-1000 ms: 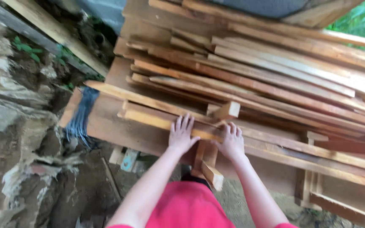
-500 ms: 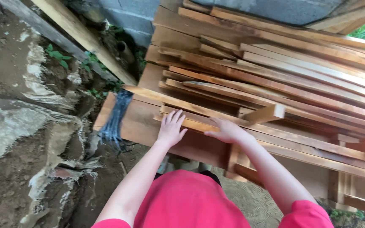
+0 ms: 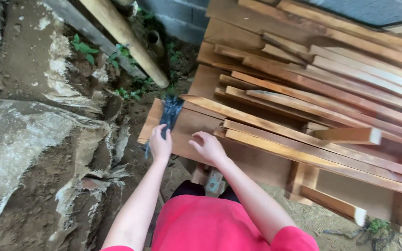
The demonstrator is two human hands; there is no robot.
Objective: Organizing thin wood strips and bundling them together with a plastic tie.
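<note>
Head view, looking down on a stack of sawn timber beside an earth bank. The left hand (image 3: 160,145) rests on the near corner of a wide board (image 3: 189,135) at the bottom of the wood pile (image 3: 331,88), its fingers curled at the lower end of a dark blue-grey bundle (image 3: 170,114) that lies across that corner; whether the grip is closed on the bundle cannot be told. The right hand (image 3: 209,148) lies just beside it on the same board, fingers loosely bent and open, holding nothing. Above the board, long planks run diagonally up to the right, one short batten (image 3: 345,135) jutting out of the pile. A round pole (image 3: 124,39) leans against a grey block wall (image 3: 177,18) behind; cracked soil and torn sheeting (image 3: 38,153) lie to the left. The person's red shirt (image 3: 201,223) fills the lower edge. Judgement: a firm pinch at the bundle's near end, with the free palm steadying the board, would suit the handling shown.
</note>
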